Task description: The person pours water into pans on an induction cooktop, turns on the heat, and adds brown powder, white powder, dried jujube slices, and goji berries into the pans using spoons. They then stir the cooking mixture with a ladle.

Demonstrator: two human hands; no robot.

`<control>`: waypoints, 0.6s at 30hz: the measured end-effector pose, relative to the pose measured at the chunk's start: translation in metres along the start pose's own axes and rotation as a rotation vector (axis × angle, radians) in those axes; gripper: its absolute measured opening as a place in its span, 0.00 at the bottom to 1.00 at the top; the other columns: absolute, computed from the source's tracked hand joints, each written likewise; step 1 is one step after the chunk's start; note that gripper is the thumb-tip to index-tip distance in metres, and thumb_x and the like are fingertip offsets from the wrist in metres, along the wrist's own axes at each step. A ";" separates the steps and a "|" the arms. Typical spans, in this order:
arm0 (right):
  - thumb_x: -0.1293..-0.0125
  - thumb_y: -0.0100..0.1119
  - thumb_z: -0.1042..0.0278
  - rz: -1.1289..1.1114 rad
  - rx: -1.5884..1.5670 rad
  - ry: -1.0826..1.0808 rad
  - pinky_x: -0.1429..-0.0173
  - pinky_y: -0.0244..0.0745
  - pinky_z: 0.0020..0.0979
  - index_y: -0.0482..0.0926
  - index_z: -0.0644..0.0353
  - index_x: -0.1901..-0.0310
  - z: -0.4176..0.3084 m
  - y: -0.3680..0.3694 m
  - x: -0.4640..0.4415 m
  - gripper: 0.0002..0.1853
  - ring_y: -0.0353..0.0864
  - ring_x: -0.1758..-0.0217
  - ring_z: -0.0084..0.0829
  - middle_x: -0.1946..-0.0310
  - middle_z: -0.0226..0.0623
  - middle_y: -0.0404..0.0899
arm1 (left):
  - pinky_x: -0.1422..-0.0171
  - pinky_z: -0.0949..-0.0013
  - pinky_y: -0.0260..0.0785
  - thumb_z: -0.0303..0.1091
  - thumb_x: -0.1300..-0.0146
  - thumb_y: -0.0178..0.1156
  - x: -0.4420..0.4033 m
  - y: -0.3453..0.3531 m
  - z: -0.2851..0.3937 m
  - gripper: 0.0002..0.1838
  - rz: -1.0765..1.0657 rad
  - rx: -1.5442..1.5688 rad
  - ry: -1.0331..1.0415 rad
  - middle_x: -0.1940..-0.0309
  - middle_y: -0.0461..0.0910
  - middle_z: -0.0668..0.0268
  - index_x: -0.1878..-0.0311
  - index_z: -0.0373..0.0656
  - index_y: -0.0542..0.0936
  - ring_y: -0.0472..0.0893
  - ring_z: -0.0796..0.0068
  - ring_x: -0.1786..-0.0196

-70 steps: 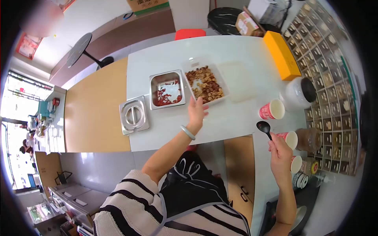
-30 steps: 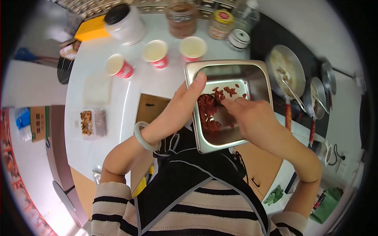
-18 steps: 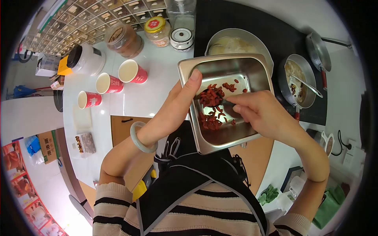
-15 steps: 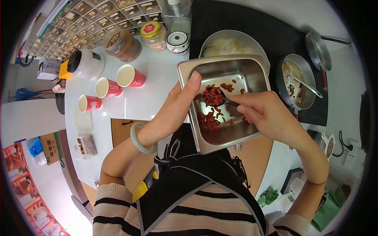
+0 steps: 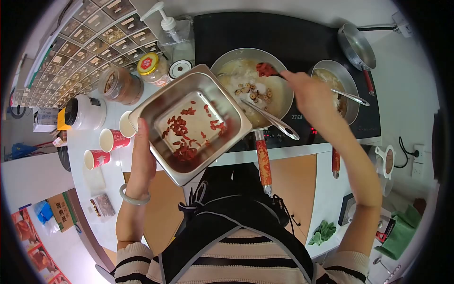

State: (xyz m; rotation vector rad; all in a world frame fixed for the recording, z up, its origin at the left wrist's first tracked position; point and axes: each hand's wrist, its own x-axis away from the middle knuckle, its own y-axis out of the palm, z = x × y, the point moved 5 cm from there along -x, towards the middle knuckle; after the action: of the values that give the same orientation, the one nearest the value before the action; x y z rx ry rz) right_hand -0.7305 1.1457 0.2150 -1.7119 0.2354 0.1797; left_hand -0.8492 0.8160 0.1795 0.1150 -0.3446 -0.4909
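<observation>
My left hand (image 5: 143, 161) is closed on the near left rim of a steel container (image 5: 163, 106), held tilted over the counter edge. Red goji berries (image 5: 178, 127) lie scattered on its bottom. In my right hand (image 5: 309, 94) is a dark spoon (image 5: 278, 74), its bowl heaped with goji berries. That spoon is above the larger pan (image 5: 287, 97), which holds pale liquid, white pieces and brown-rimmed slices (image 5: 253, 92). A metal spoon (image 5: 272, 119) leans in this pan, and its red-patterned handle (image 5: 263, 163) points toward me.
A smaller pan (image 5: 351, 80) with a metal spoon in it sits on the black cooktop (image 5: 302, 42), near an upright-leaning pan (image 5: 357, 45). Paper cups (image 5: 113, 140), jars (image 5: 121, 85) and a pump bottle (image 5: 172, 33) stand at left, beside a wall of small drawers (image 5: 104, 35).
The container has moved left and turned, uncovering the larger pan. My right hand has lifted the spoonful of goji berries out of the container and carried it right, over that pan.
</observation>
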 end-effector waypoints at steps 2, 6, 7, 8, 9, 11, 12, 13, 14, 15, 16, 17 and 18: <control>0.41 0.54 0.72 -0.002 0.338 -0.115 0.69 0.73 0.31 0.76 0.60 0.48 0.004 0.030 -0.004 0.18 0.81 0.71 0.35 0.68 0.37 0.78 | 0.32 0.64 0.64 0.57 0.26 0.38 -0.006 -0.010 -0.008 0.32 0.010 -0.010 0.039 0.38 0.71 0.62 0.31 0.42 0.61 0.73 0.70 0.38; 0.47 0.55 0.76 0.113 0.417 -0.138 0.69 0.74 0.35 0.75 0.57 0.45 -0.019 -0.003 -0.017 0.24 0.78 0.72 0.35 0.71 0.34 0.73 | 0.32 0.63 0.64 0.57 0.27 0.39 -0.012 0.008 -0.007 0.32 -0.061 0.008 0.023 0.37 0.70 0.62 0.31 0.42 0.62 0.72 0.70 0.38; 0.48 0.55 0.78 0.166 0.325 -0.111 0.68 0.74 0.36 0.76 0.56 0.44 -0.034 -0.028 -0.015 0.25 0.77 0.73 0.36 0.72 0.34 0.72 | 0.31 0.64 0.62 0.57 0.27 0.39 -0.013 0.011 -0.008 0.33 -0.087 0.011 -0.020 0.36 0.69 0.62 0.31 0.41 0.62 0.70 0.70 0.36; 0.48 0.55 0.78 0.087 0.253 -0.150 0.68 0.74 0.36 0.75 0.58 0.44 -0.053 -0.038 -0.014 0.26 0.77 0.73 0.35 0.71 0.34 0.72 | 0.30 0.65 0.60 0.58 0.27 0.39 -0.014 0.019 -0.004 0.33 -0.120 -0.052 0.007 0.36 0.68 0.62 0.31 0.40 0.62 0.69 0.71 0.36; 0.49 0.56 0.78 0.010 0.174 -0.187 0.68 0.74 0.35 0.75 0.59 0.44 -0.075 -0.045 -0.008 0.26 0.77 0.73 0.34 0.70 0.34 0.73 | 0.30 0.65 0.59 0.58 0.27 0.39 -0.011 0.028 0.001 0.34 -0.151 -0.123 0.029 0.36 0.68 0.62 0.31 0.39 0.62 0.68 0.71 0.35; 0.52 0.57 0.77 -0.101 0.101 -0.270 0.70 0.73 0.32 0.75 0.63 0.45 -0.110 -0.039 0.000 0.27 0.77 0.75 0.32 0.70 0.34 0.73 | 0.35 0.69 0.64 0.56 0.26 0.38 -0.007 0.044 0.010 0.32 -0.075 -0.193 0.065 0.43 0.74 0.60 0.35 0.35 0.66 0.73 0.73 0.41; 0.52 0.58 0.77 -0.147 0.133 -0.277 0.71 0.73 0.32 0.75 0.63 0.45 -0.119 -0.028 -0.003 0.27 0.77 0.76 0.33 0.71 0.34 0.73 | 0.38 0.69 0.66 0.56 0.26 0.38 -0.003 0.056 0.016 0.32 -0.165 -0.095 0.055 0.45 0.75 0.60 0.35 0.35 0.66 0.74 0.74 0.42; 0.52 0.58 0.77 -0.193 0.170 -0.281 0.71 0.73 0.32 0.76 0.63 0.46 -0.125 -0.018 -0.005 0.26 0.77 0.76 0.33 0.71 0.34 0.73 | 0.40 0.69 0.68 0.55 0.26 0.38 -0.005 0.059 0.012 0.32 -0.225 -0.093 0.083 0.45 0.75 0.61 0.34 0.36 0.64 0.75 0.75 0.43; 0.52 0.59 0.77 -0.216 0.152 -0.250 0.71 0.73 0.32 0.76 0.63 0.47 -0.127 -0.013 -0.006 0.26 0.77 0.76 0.34 0.71 0.34 0.73 | 0.39 0.69 0.67 0.55 0.25 0.38 -0.004 0.063 0.013 0.31 -0.256 -0.091 0.079 0.44 0.74 0.60 0.34 0.36 0.64 0.74 0.74 0.43; 0.53 0.59 0.77 -0.240 0.134 -0.220 0.71 0.74 0.32 0.76 0.63 0.47 -0.127 -0.009 -0.008 0.25 0.78 0.75 0.34 0.71 0.35 0.74 | 0.38 0.69 0.67 0.54 0.25 0.38 -0.003 0.067 0.014 0.31 -0.284 -0.090 0.075 0.43 0.74 0.60 0.34 0.36 0.63 0.74 0.74 0.42; 0.53 0.60 0.76 -0.261 0.114 -0.193 0.72 0.74 0.33 0.76 0.63 0.48 -0.128 -0.006 -0.010 0.25 0.79 0.75 0.35 0.70 0.35 0.74 | 0.38 0.69 0.67 0.54 0.25 0.39 -0.004 0.068 0.013 0.31 -0.298 -0.074 0.062 0.43 0.73 0.60 0.34 0.36 0.63 0.74 0.73 0.42; 0.51 0.59 0.76 -0.291 0.017 -0.189 0.70 0.75 0.35 0.77 0.63 0.51 -0.129 -0.003 -0.007 0.21 0.80 0.74 0.37 0.71 0.37 0.76 | 0.37 0.69 0.66 0.54 0.25 0.39 -0.005 0.068 0.013 0.31 -0.310 -0.060 0.049 0.42 0.73 0.60 0.33 0.36 0.63 0.73 0.73 0.41; 0.50 0.58 0.76 -0.324 -0.084 -0.183 0.68 0.76 0.36 0.77 0.63 0.55 -0.130 -0.001 0.000 0.17 0.81 0.73 0.40 0.71 0.40 0.77 | 0.37 0.69 0.66 0.54 0.26 0.39 -0.006 0.068 0.012 0.32 -0.321 -0.047 0.033 0.42 0.72 0.59 0.33 0.36 0.62 0.73 0.73 0.41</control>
State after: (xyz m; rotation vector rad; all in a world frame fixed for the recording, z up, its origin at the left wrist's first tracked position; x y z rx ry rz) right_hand -0.7323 1.0171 0.2361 -1.7784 -0.1867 0.1064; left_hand -0.8286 0.8780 0.2018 0.1332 -0.2830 -0.8134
